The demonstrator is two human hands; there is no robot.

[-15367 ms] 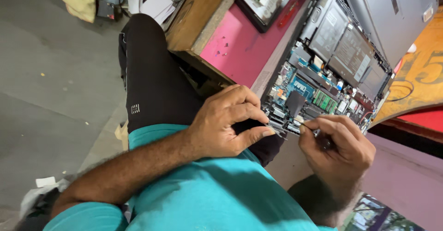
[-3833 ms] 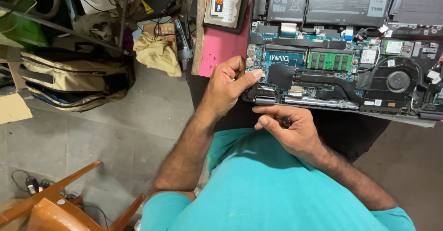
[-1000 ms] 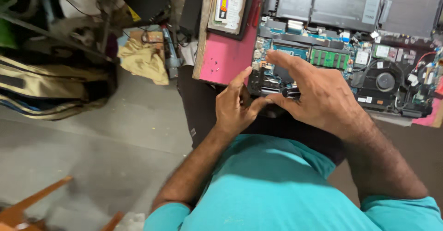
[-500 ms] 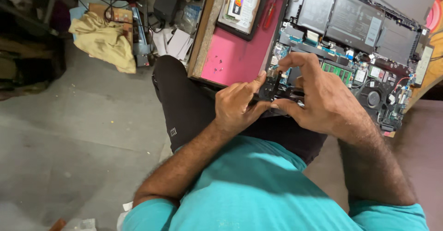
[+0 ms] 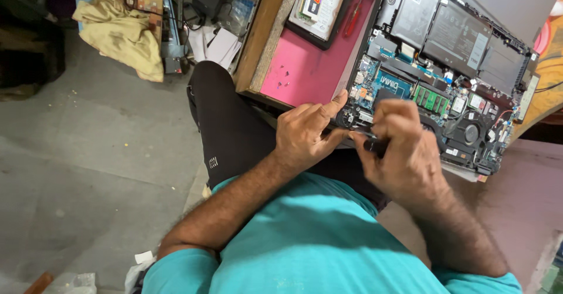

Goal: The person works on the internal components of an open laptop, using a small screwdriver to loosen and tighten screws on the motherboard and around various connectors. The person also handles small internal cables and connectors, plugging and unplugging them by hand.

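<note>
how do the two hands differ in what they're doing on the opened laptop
The left hand holds nothing; its fingers press flat on the near edge of the opened laptop with exposed blue circuit board. The right hand is curled around a dark-handled tool. The left looks spread, the right bunched. Both work at the same near corner.

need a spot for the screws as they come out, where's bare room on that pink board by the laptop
The pink board is mostly bare between its wooden edge and the open laptop, apart from a few small screws. Its far end is taken by a hard drive and a red screwdriver. The near corner is crowded: left hand and right hand, gripping a dark tool, meet there.
</note>
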